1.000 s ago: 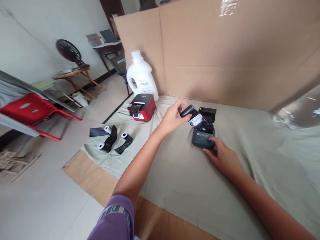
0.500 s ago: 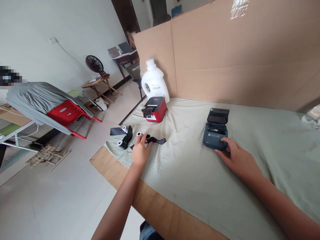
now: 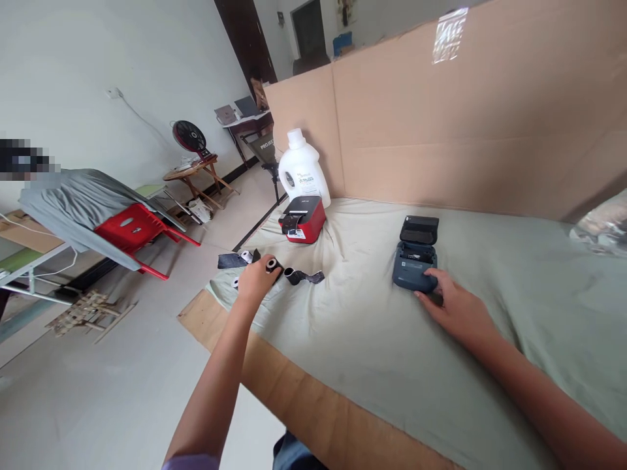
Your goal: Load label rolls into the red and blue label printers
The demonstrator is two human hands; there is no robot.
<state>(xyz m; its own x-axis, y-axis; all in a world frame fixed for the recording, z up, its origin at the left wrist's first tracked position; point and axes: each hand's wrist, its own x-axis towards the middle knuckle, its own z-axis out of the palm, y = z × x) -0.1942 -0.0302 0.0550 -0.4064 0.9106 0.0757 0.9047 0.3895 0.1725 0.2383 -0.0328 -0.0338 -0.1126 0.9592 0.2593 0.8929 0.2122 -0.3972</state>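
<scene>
My left hand [image 3: 255, 282] is closed round a small roll of black tape [image 3: 272, 264] with a pale core, low over the cloth. Just right of it lies a second black roll [image 3: 292, 277], its loose strip trailing to the right. Partly hidden behind my left hand are more rolls, one with a dark strip [image 3: 231, 261] stretched left. My right hand [image 3: 455, 305] grips the front right corner of a dark blue portable label printer [image 3: 414, 273], thumb in front and fingers on top. The printer's lid [image 3: 419, 230] stands raised, with its inner bay exposed.
A red and black label printer [image 3: 306, 220] stands before a white detergent bottle [image 3: 304, 171]. Behind runs a cardboard panel [image 3: 416, 124]. Wood [image 3: 294, 391] shows along the cloth's near edge. A plastic-wrapped bundle [image 3: 605, 225] lies far right. Another person sits on a red chair [image 3: 132, 228].
My left hand has shifted left with a roll in its fingers, away from the black roll with the trailing strip. My right hand stays on the dark blue printer; the view has shifted slightly.
</scene>
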